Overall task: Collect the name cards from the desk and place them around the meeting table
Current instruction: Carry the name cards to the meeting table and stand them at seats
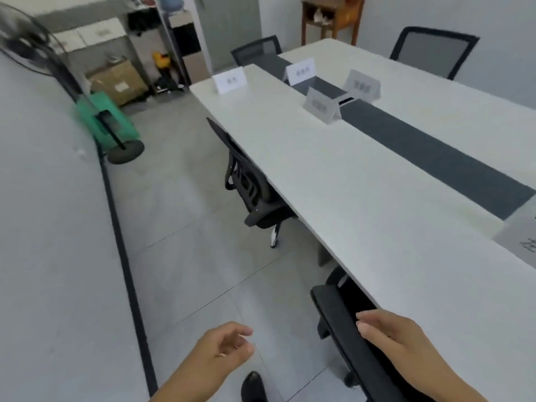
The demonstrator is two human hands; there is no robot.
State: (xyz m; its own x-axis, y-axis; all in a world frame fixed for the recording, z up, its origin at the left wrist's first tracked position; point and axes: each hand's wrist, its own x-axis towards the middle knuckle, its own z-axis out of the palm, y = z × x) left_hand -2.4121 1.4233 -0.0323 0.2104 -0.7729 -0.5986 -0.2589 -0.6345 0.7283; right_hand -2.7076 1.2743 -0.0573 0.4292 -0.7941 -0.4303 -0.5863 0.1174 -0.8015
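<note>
I'm seeing the left hand [224, 348] hanging loosely curled left of the chair back [336, 314] — right hand [390, 336] is hovering over it, relaxed.

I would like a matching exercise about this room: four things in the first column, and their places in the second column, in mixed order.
Things:
1. left hand
2. right hand
3. green box
4. wooden side table

Places:
A. beyond the far end of the meeting table
B. over the floor tiles, holding nothing
C. at the back of the near black chair
D. next to the base of the fan

Pairs: 1-B, 2-C, 3-D, 4-A.
</note>
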